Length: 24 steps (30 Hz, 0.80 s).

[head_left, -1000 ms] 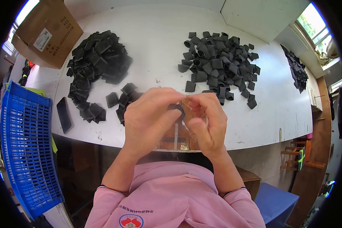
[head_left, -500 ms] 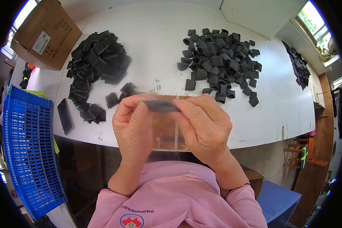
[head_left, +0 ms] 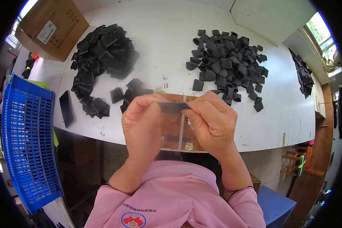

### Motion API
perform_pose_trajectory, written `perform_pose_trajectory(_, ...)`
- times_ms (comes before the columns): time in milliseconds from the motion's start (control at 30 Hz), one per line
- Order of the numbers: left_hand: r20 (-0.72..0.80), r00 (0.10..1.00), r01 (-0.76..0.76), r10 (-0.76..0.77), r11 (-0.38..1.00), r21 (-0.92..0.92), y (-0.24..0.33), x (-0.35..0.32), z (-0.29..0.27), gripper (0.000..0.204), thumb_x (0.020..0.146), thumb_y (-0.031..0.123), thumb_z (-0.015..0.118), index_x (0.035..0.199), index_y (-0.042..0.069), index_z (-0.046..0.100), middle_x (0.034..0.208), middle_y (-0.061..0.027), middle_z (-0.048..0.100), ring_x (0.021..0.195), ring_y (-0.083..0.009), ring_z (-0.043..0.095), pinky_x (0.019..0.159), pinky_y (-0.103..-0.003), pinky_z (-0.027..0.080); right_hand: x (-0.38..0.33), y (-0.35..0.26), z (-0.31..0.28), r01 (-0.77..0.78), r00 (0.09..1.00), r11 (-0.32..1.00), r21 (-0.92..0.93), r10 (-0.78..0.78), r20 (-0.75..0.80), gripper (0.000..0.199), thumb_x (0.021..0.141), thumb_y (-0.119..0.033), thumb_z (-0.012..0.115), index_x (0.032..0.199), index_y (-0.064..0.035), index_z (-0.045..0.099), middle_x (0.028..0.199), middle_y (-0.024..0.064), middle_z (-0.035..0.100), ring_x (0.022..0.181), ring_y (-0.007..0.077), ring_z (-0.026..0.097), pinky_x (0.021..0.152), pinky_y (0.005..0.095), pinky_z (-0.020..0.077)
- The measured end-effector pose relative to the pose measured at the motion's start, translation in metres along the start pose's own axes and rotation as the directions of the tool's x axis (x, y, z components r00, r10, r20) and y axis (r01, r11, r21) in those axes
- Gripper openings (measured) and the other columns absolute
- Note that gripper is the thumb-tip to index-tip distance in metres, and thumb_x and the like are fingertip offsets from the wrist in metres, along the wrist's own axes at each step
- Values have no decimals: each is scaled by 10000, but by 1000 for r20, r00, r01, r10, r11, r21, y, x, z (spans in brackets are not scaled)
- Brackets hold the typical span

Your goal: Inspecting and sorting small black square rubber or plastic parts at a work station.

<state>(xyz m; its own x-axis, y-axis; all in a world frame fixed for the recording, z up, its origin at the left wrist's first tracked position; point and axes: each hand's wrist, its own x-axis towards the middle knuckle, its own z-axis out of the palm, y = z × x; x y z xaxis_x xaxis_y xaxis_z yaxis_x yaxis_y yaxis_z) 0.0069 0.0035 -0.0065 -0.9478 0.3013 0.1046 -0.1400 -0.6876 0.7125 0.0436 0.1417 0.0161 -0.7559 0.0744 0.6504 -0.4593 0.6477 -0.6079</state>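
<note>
My left hand [head_left: 142, 125] and my right hand [head_left: 212, 123] are raised close together over the near edge of the white table [head_left: 167, 41]. Between their fingertips they pinch one flat black piece [head_left: 173, 106], held level and stretched from hand to hand. Under the hands lies a brown wooden board [head_left: 176, 133] with a pale strip down its middle, mostly hidden. A heap of flat black pieces [head_left: 100, 57] lies to the left. A second heap of curled black pieces [head_left: 228, 66] lies to the right.
A blue slotted plastic crate [head_left: 26, 140] stands at my left, off the table. A cardboard box [head_left: 51, 28] sits at the far left corner. A dark phone [head_left: 66, 108] lies near the table's left edge. More black pieces [head_left: 303, 78] lie at the far right.
My hands went from bunched together low over the board to spread slightly, lifting the black piece and holding it flat between the fingertips.
</note>
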Motion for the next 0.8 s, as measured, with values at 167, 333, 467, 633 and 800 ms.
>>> perform_pose_trajectory(167,76,994,-91,73,961,261,-5,-2,-1,59,820,43,550,843,-12,551,862,-96,562,809,-151,511,761,-257,393,-10,-1,1,14,999,998,-61,-17,-46,161,615,41,663,753,4,590,633,68,517,556,198,489,466,277,378)
perform_pose_trajectory(333,45,976,-192,214,735,650,-9,9,-48,111,796,3,535,903,-10,562,896,-61,565,765,-90,513,655,-215,421,1,0,-13,-72,994,996,57,67,86,41,741,2,612,761,16,579,607,67,510,519,151,469,439,260,354)
perform_pose_trajectory(467,-168,884,78,436,217,973,3,47,-134,289,730,26,538,1018,2,541,965,-141,551,813,-223,538,688,-301,443,18,26,-29,-449,767,731,514,610,-197,325,904,-250,444,904,40,590,674,10,534,534,38,411,461,174,327)
perform_pose_trajectory(633,58,994,-20,88,-385,923,16,57,-163,348,667,-45,525,1013,-8,532,1028,-150,533,941,-304,502,803,-353,424,-38,13,-8,-672,669,607,423,743,-4,232,893,-185,477,900,14,595,640,-11,524,537,27,431,480,159,341)
perform_pose_trajectory(800,193,981,-176,-5,-426,888,28,62,-186,177,670,-68,515,838,-38,558,1006,-155,546,917,-358,501,800,-379,429,-67,-1,14,-598,791,782,179,538,292,143,814,-94,567,889,27,585,670,70,569,591,128,539,531,224,420)
